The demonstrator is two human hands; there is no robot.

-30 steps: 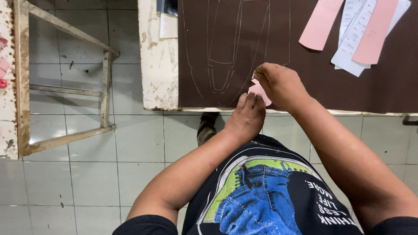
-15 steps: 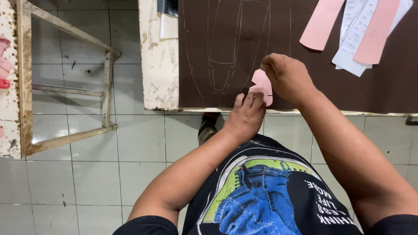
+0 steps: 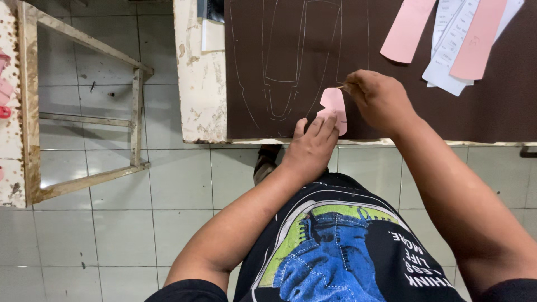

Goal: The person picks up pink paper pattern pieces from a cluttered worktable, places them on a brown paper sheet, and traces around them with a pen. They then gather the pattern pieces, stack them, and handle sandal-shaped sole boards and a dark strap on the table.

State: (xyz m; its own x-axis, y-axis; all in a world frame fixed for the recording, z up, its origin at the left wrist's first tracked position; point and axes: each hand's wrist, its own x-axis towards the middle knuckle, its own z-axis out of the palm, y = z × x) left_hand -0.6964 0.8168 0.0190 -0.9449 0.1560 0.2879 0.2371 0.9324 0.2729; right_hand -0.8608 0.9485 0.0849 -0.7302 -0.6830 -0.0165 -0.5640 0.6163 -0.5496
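pattern piece: small pink card template — lies flat on the dark brown sheet, just ahead of the left fingertips and just left of the right fingertips, near the table's front edge.
handling: judged light, thin and stiff-ish card; it would slide easily on the sheet unless pinned. Best held by flat pressure on its near end, clear of the edge being traced.
brown sheet: looks like leather or board, flat, limp or stiff I can't tell; pale traced outlines sit beyond the left fingers.
left hand: fingers extended and close together, not curled — tips press on the template's near end, pinning it. Grips nothing.
right hand: fingers pinched shut on a thin marking tool; only its tip shows, at the template's upper right edge. Tool type too small to tell.
beyond the right hand: pink paper strips and white printed slips, well apart from the fingers.
table edge: worn, cream-painted, left of the left hand.
below: tiled floor, wooden frame far left.
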